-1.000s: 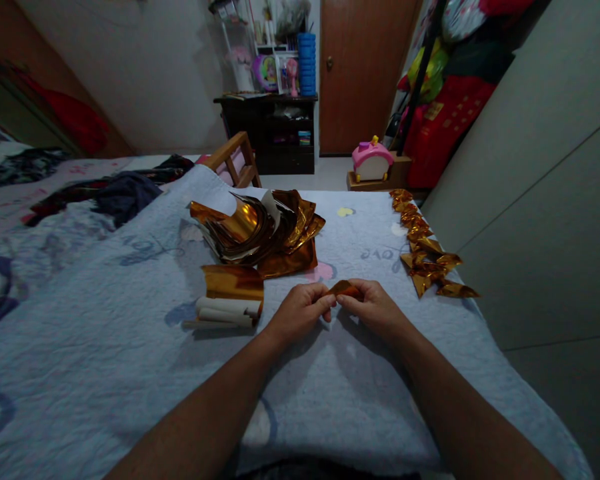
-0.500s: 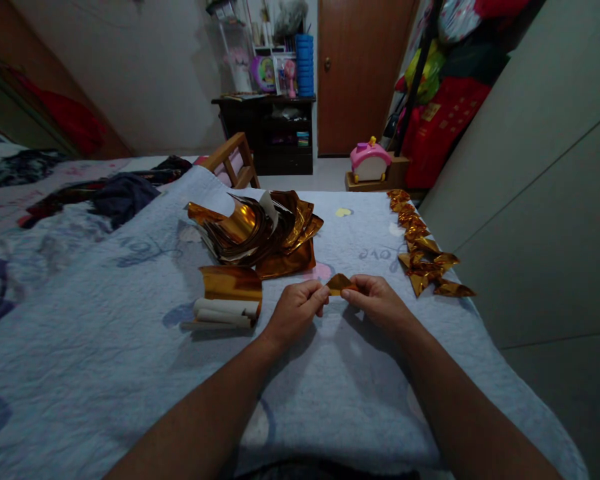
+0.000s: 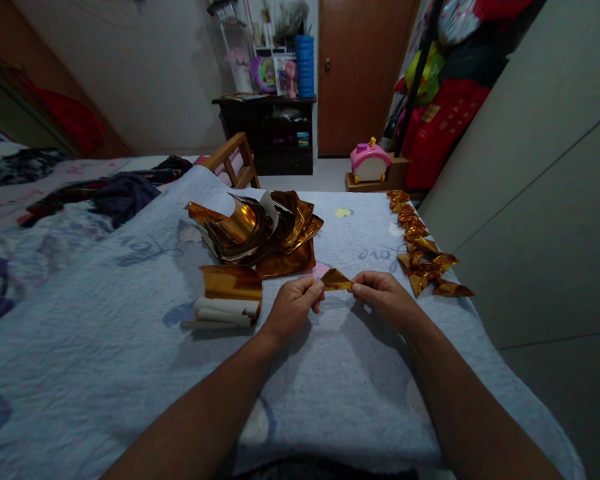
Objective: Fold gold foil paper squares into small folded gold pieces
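A small folded piece of gold foil paper (image 3: 337, 281), triangular at its top, is stretched between my two hands over the bed. My left hand (image 3: 297, 301) pinches its left end between thumb and fingers. At the right end, the thumb and fingertips of my right hand (image 3: 381, 295) grip the other tip. Left of my left hand lie rolled gold sheets (image 3: 229, 300) with their pale backs showing. Beyond them is a loose, curled stack of gold foil sheets (image 3: 260, 230). Several folded gold foil pieces (image 3: 425, 263) form a row along the bed's right side.
The pale blue patterned bedspread (image 3: 130, 373) covers the bed under my arms. Dark clothes (image 3: 125, 197) lie at the left. A wooden chair (image 3: 237, 160) stands at the far edge, a pink toy case (image 3: 370, 162) beyond it. A pale cabinet (image 3: 540, 200) runs along the right.
My right hand has shifted slightly right and now holds the foil piece by its tip, so more of the piece shows. My left hand has moved a little left.
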### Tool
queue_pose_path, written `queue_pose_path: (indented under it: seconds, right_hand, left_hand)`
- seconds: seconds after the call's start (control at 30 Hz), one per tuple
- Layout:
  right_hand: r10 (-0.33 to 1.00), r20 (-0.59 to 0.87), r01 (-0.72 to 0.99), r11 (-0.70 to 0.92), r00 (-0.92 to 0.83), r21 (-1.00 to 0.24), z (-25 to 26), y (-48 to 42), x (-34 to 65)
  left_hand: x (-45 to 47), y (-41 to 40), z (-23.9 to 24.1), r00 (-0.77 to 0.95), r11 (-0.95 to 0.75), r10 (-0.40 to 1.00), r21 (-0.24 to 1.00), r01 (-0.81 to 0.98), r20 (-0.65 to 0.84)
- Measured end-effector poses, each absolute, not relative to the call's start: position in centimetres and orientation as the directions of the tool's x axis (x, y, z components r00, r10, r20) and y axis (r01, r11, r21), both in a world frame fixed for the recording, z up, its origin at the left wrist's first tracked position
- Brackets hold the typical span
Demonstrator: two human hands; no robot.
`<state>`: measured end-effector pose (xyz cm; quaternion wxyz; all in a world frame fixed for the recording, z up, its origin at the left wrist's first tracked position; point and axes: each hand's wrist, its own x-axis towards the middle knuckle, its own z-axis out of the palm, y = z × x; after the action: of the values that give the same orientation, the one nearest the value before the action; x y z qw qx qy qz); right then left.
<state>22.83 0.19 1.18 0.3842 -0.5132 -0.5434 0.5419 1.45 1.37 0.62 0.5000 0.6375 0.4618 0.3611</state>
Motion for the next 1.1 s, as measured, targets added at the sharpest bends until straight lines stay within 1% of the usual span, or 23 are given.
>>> queue_pose_path:
  seconds: [0.07,0.23,0.3,0.37,0.5,0.7,0.87,1.1]
  right_hand:
    - [0.973,-0.136,0.142,-0.110,-0.186,-0.984,1.2,0.2,22.9]
    - [0.959,-0.179,0.109,-0.159,-0.219,-0.981,0.9,0.2,22.2]
    - [0.954,-0.175,0.138,-0.145,-0.242,-0.980,0.6,0.2,21.6]
    - [0.965,-0.150,0.157,-0.117,-0.218,-0.981,0.3,0.2,21.0]
    - [0.967,-0.112,0.148,-0.079,-0.227,-0.986,0.2,0.0,20.3]
    - [0.956,-0.145,0.147,-0.110,-0.255,-0.983,0.4,0.1,20.7]
    - [0.954,-0.192,0.173,-0.154,-0.231,-0.973,0.4,0.2,21.8]
    - [0.962,-0.210,0.215,-0.171,-0.172,-0.961,0.6,0.4,23.2]
  left_hand:
    - [1.5,1.4,0.5,0.310,-0.068,0.951,0.972,0.226,-0.006]
    - [1.8,1.5,0.3,0.328,-0.060,0.945,0.974,0.218,-0.015]
    - [2.0,1.4,0.2,0.361,-0.068,0.932,0.974,0.218,-0.016]
    - [2.1,1.3,0.0,0.391,-0.078,0.920,0.972,0.222,-0.015]
    - [2.3,1.2,-0.1,0.411,-0.103,0.912,0.966,0.238,-0.004]
    - [2.3,1.3,0.0,0.416,-0.093,0.909,0.968,0.232,-0.012]
    - [2.3,1.4,0.0,0.423,-0.082,0.906,0.971,0.223,-0.021]
    - [2.0,1.5,0.0,0.411,-0.048,0.911,0.976,0.211,-0.044]
